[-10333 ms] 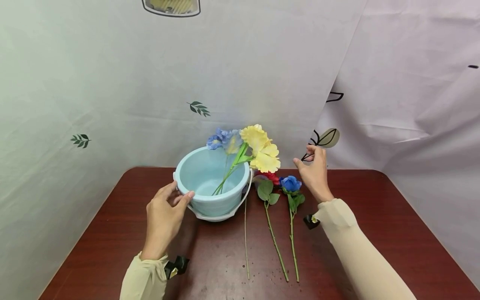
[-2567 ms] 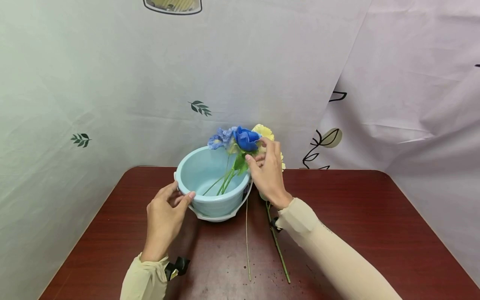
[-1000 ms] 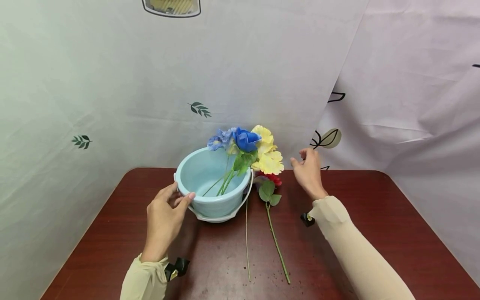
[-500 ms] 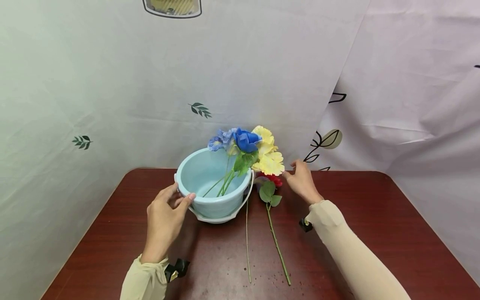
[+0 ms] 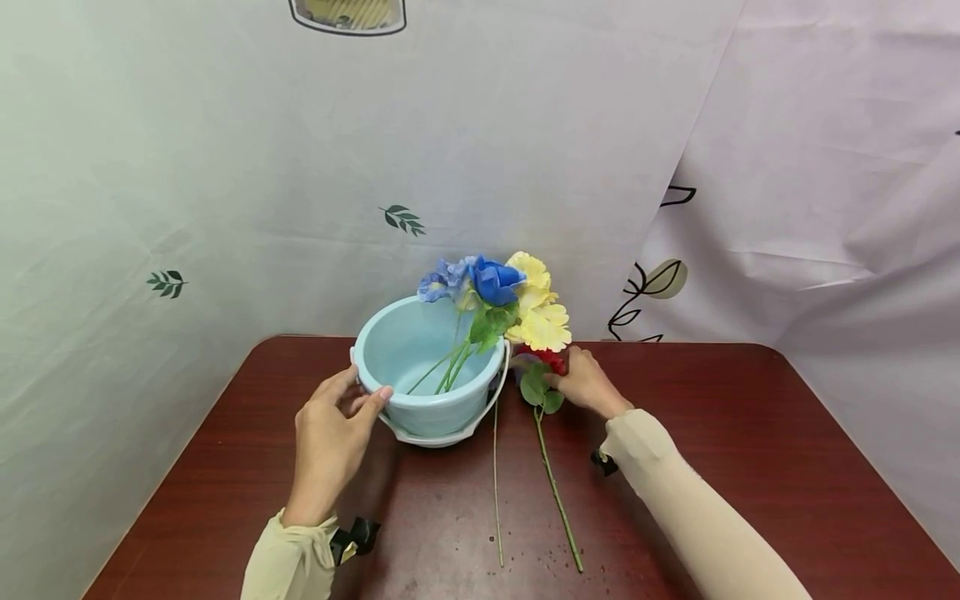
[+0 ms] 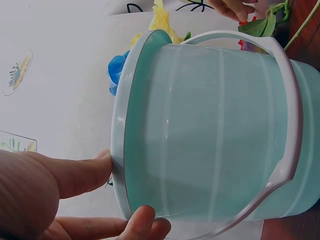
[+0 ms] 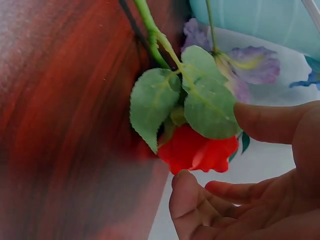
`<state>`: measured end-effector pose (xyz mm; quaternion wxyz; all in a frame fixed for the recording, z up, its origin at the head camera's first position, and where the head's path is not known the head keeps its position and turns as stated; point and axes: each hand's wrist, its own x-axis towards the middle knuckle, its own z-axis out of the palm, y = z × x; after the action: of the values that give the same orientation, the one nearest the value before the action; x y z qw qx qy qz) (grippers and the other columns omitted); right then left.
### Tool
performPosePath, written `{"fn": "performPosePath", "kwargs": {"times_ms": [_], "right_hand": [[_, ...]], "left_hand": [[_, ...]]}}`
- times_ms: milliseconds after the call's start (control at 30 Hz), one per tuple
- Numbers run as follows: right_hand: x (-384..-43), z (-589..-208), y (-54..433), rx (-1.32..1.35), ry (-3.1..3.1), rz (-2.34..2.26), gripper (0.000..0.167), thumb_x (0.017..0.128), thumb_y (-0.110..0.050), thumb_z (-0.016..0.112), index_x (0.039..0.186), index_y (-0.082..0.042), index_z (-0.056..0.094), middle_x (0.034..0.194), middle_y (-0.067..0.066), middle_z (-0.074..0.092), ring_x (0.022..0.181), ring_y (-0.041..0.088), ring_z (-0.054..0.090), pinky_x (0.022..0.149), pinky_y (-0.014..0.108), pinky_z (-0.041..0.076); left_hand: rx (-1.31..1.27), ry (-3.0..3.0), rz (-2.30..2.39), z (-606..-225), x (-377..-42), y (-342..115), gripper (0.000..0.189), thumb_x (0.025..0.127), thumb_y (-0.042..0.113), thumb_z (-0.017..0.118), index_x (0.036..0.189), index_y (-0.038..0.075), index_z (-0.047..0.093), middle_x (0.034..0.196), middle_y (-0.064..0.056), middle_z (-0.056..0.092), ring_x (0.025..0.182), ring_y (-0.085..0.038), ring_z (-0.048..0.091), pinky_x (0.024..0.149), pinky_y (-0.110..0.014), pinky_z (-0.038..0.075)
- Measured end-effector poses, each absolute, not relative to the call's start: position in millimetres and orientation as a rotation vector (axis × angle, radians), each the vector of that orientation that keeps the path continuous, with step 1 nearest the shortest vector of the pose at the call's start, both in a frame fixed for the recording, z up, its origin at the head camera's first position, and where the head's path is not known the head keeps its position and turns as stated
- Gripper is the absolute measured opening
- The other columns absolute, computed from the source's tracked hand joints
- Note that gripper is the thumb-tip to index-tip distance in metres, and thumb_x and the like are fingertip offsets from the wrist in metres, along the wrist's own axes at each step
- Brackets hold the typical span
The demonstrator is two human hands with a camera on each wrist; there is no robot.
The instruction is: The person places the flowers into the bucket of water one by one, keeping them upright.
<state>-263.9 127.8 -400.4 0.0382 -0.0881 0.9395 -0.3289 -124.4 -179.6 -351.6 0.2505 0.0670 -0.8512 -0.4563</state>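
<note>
Now about the red flower [image 7: 197,150]: lies on the table [image 5: 675,500], with its petals right at the mouth of the right hand [image 5: 588,383]. On that side, thumb [image 7: 270,122] and fingers [image 7: 187,195] stretched apart around the bloom, near to the leaves [image 7: 207,107] on the thumb side; cannot tell of any real contact. On the other side, a pinch of the left hand [image 5: 330,437] on the rim of the bucket [image 5: 431,412].

Most likely very light to lift. In petals and leaves, probably soft, easy to crush, and not so slippery. In the stem [image 5: 557,492], stretching from the grip back toward the person, probably stiffer, enough to carry the bloom without much bending. Better to take hold of the stem just below the leaves, or gently under the bloom, and not to squeeze the petals.

Careful also with the purple flower [image 7: 255,65] just beyond the thumb, close enough to be caught together.

About the bucket, left of the right hand: looks like smooth plastic, probably light and easy to tip, especially with blue flower [image 5: 495,281] and yellow flowers [image 5: 543,327] leaning out opposite the left grip.
</note>
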Motion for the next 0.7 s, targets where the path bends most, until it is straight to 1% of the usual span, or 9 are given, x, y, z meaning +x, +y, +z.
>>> {"fn": "performPosePath", "kwargs": {"times_ms": [33,200,333,400,467,533,567,633,700], "right_hand": [[-263,-401,127,-0.269,2.88,-0.997,0.032,0.086,-0.019,0.069,0.094,0.007,0.052,0.079,0.013,0.047,0.067,0.023,0.045,0.056,0.03,0.039],[-259,-403,124,-0.25,2.859,-0.929,0.045,0.088,-0.023,0.069,0.111,0.012,0.051,0.104,0.022,0.051,0.088,0.03,0.05,0.073,0.04,0.047],[-258,-408,120,-0.239,2.858,-0.884,0.053,0.087,-0.021,0.07,0.119,0.014,0.048,0.111,0.027,0.053,0.098,0.036,0.054,0.083,0.047,0.049],[-258,-411,119,-0.237,2.866,-0.868,0.059,0.086,-0.02,0.071,0.125,0.016,0.044,0.117,0.03,0.052,0.106,0.039,0.054,0.089,0.05,0.049],[-257,-414,117,-0.24,2.872,-0.868,0.064,0.085,-0.018,0.071,0.129,0.017,0.04,0.121,0.033,0.052,0.11,0.042,0.054,0.092,0.052,0.048],[-257,-416,116,-0.244,2.872,-0.873,0.07,0.085,-0.016,0.071,0.135,0.017,0.034,0.125,0.034,0.051,0.111,0.042,0.055,0.091,0.051,0.049],[-256,-416,116,-0.247,2.871,-0.877,0.072,0.085,-0.014,0.07,0.136,0.017,0.032,0.125,0.035,0.052,0.109,0.041,0.056,0.089,0.05,0.05],[-256,-418,115,-0.255,2.868,-0.884,0.072,0.083,-0.009,0.068,0.138,0.017,0.029,0.122,0.034,0.054,0.099,0.037,0.059,0.082,0.047,0.052],[-256,-418,115,-0.256,2.864,-0.881,0.075,0.082,-0.006,0.066,0.14,0.018,0.025,0.122,0.034,0.054,0.092,0.034,0.058,0.076,0.043,0.052]], "left_hand": [[0.182,-2.317,-1.244,-352,-124,-180,0.054,0.083,0.011,0.077,0.129,-0.007,0.056,0.113,-0.02,0.064,0.091,-0.029,0.07,0.066,0.003,0.043],[0.182,-2.318,-1.245,-351,-124,-180,0.053,0.083,0.011,0.077,0.129,-0.007,0.056,0.113,-0.02,0.063,0.091,-0.029,0.07,0.066,0.003,0.043],[0.184,-2.316,-1.242,-351,-124,-179,0.053,0.082,0.011,0.077,0.129,-0.007,0.057,0.112,-0.02,0.064,0.09,-0.029,0.07,0.066,0.003,0.042],[0.186,-2.317,-1.244,-351,-124,-179,0.053,0.082,0.011,0.077,0.129,-0.006,0.057,0.112,-0.02,0.064,0.09,-0.029,0.07,0.066,0.003,0.042],[0.188,-2.318,-1.243,-351,-124,-179,0.054,0.082,0.011,0.077,0.129,-0.006,0.057,0.112,-0.02,0.064,0.091,-0.029,0.07,0.066,0.003,0.042],[0.189,-2.319,-1.244,-351,-124,-179,0.054,0.082,0.011,0.077,0.129,-0.006,0.057,0.111,-0.02,0.064,0.091,-0.029,0.07,0.066,0.003,0.042],[0.188,-2.319,-1.242,-351,-124,-179,0.054,0.082,0.011,0.077,0.129,-0.007,0.057,0.111,-0.02,0.064,0.091,-0.029,0.07,0.066,0.003,0.042],[0.185,-2.319,-1.242,-351,-124,-179,0.054,0.082,0.011,0.077,0.129,-0.007,0.057,0.111,-0.02,0.064,0.091,-0.029,0.07,0.066,0.003,0.042],[0.183,-2.318,-1.241,-351,-124,-179,0.054,0.082,0.011,0.077,0.129,-0.007,0.057,0.112,-0.02,0.064,0.091,-0.029,0.07,0.066,0.003,0.042]]}}
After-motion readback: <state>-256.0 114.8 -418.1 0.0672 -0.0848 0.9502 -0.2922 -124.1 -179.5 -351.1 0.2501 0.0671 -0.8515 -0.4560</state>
